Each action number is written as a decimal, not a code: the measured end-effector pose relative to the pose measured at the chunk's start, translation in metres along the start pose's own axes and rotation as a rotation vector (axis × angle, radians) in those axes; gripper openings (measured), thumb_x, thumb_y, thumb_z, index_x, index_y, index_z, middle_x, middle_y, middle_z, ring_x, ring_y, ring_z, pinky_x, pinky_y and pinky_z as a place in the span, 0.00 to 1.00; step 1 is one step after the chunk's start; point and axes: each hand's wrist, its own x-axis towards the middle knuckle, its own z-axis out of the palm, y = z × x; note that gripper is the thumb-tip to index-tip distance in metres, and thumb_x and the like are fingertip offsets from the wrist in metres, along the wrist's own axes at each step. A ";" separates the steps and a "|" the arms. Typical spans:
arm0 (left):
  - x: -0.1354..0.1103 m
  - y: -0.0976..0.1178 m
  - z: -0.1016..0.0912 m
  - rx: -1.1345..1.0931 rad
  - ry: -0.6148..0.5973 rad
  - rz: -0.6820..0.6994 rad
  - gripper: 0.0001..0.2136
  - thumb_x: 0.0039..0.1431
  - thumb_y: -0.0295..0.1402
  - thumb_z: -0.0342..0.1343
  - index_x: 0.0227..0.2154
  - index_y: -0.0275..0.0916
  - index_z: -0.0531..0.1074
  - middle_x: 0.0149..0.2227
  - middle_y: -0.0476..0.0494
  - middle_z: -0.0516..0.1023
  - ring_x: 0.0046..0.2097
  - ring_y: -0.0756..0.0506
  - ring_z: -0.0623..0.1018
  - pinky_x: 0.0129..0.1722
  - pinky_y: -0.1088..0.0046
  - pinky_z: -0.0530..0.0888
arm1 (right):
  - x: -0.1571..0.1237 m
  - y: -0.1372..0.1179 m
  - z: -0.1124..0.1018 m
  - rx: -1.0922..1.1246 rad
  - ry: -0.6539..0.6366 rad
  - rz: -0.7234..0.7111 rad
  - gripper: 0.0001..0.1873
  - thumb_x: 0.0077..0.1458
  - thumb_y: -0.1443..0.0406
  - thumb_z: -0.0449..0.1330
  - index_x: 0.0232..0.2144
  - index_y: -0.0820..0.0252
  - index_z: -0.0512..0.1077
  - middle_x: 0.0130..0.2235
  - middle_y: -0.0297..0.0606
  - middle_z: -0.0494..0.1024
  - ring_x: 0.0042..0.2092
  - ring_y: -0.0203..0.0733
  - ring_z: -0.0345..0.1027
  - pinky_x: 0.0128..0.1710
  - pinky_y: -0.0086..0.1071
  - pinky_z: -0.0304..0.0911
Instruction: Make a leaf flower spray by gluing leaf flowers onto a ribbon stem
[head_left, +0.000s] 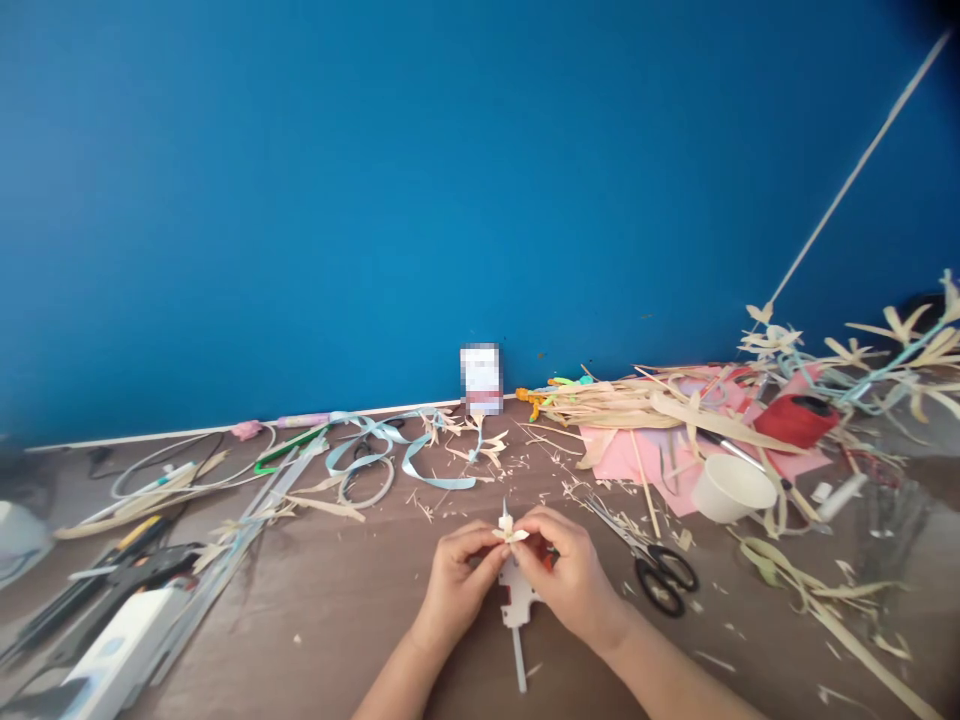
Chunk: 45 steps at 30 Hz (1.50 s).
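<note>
Over the middle of the table, my left hand (pixel 466 572) and my right hand (pixel 568 562) come together around a small pale flower (pixel 509 534) of dried plant strips. Each hand is closed, its thumb and fingertips pinching one side of the petals. Directly below lies a white hot glue gun (pixel 517 600), partly hidden by my fingers, with a glue stick (pixel 519 662) jutting from its near end. To the right of my right hand rest black-handled scissors (pixel 660 575), blades pointing away and left. Whether the flower touches the glue gun I cannot tell.
Light-blue ribbon (pixel 442 482) curls at the back near a blue wall (pixel 450 200). A white cup (pixel 735 488) stands right, beside pink sheets (pixel 600 450) and a bundle of dried strips (pixel 615 405). A white power strip (pixel 124 650) lies at left. Scraps litter the table (pixel 360 600).
</note>
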 end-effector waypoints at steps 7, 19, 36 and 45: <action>-0.001 0.002 0.001 -0.010 0.000 0.000 0.07 0.51 0.31 0.55 0.26 0.35 0.76 0.24 0.44 0.75 0.27 0.49 0.72 0.27 0.77 0.68 | 0.000 0.000 0.000 -0.006 -0.006 -0.005 0.05 0.49 0.72 0.53 0.27 0.59 0.68 0.27 0.34 0.69 0.26 0.34 0.63 0.24 0.25 0.60; 0.000 0.004 0.002 -0.011 0.011 -0.006 0.08 0.51 0.34 0.55 0.25 0.35 0.76 0.24 0.42 0.75 0.27 0.49 0.72 0.28 0.76 0.68 | -0.002 0.004 0.000 -0.032 -0.005 -0.033 0.05 0.50 0.71 0.53 0.27 0.58 0.68 0.27 0.35 0.69 0.25 0.34 0.61 0.22 0.26 0.59; -0.001 0.001 0.001 -0.011 0.011 0.040 0.07 0.52 0.31 0.54 0.26 0.36 0.76 0.26 0.42 0.76 0.29 0.48 0.73 0.30 0.75 0.69 | -0.003 0.004 -0.001 -0.029 -0.055 -0.028 0.04 0.52 0.70 0.53 0.30 0.58 0.67 0.29 0.35 0.69 0.26 0.34 0.63 0.25 0.27 0.61; -0.002 0.000 -0.001 0.003 -0.017 0.072 0.06 0.52 0.28 0.53 0.29 0.37 0.76 0.27 0.43 0.76 0.30 0.49 0.74 0.31 0.77 0.69 | 0.000 -0.002 -0.002 -0.026 -0.038 -0.015 0.03 0.51 0.70 0.54 0.29 0.59 0.68 0.28 0.35 0.69 0.26 0.33 0.63 0.25 0.26 0.60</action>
